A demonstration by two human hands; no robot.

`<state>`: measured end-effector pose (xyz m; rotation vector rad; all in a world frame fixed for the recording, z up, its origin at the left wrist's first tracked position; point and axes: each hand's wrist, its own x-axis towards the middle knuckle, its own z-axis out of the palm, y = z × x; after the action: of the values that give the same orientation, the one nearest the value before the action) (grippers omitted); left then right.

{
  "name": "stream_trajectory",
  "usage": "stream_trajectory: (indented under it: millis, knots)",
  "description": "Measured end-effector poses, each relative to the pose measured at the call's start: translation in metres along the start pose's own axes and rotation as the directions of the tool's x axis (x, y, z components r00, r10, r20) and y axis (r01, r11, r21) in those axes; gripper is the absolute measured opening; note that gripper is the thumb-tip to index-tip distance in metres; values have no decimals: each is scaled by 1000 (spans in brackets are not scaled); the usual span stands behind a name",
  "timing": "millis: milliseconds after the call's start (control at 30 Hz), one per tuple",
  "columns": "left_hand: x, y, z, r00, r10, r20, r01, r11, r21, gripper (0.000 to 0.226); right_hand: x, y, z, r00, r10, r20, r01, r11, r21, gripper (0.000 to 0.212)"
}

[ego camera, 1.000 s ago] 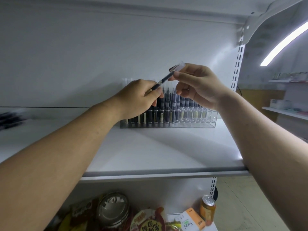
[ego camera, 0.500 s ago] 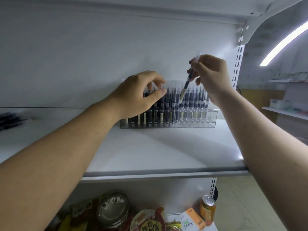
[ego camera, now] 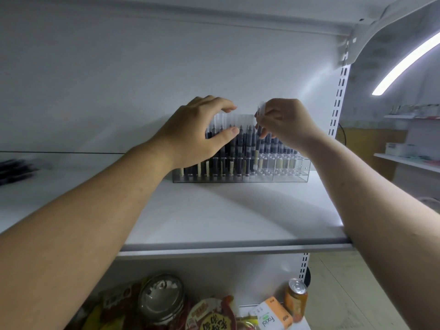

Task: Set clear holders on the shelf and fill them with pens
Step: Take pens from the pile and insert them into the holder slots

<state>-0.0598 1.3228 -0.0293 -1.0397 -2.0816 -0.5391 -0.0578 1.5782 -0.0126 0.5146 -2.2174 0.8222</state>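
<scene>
1. Far left on the shelf (ego camera: 238,215) we see loose dark pens (ego camera: 14,166) lying in a blurred heap.
2. Our left hand (ego camera: 192,136) arches over the left end of the clear holder (ego camera: 285,173), thumb against the standing pens (ego camera: 240,148). We cannot tell whether its grip grasps any.
3. The clear holder sits at the back of the shelf, the standing pens upright in its slots.
4. Our right hand (ego camera: 283,125) has its grip pinched on a clear-capped pen (ego camera: 261,110), held upright among those in the holder's middle.
5. On the lower shelf, a can (ego camera: 296,298) stands beside an orange-and-white box (ego camera: 271,316).
</scene>
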Motion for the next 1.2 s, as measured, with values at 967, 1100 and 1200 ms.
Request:
stream_trajectory:
  millis: [967,1100,1200]
  knots:
    - [9,-8,-30,999,-38,-15,40,982,186,52,13,-19,1,984,-101,-145,84,989,-123,42]
    - [-4,-23,-65,990,-144,5,139,964,225,54,23,-59,22,980,-199,-9,193,961,-199,47]
    - [-32,-44,-94,968,-251,23,236,933,272,54,27,-91,55,970,-216,111,233,956,-177,45]
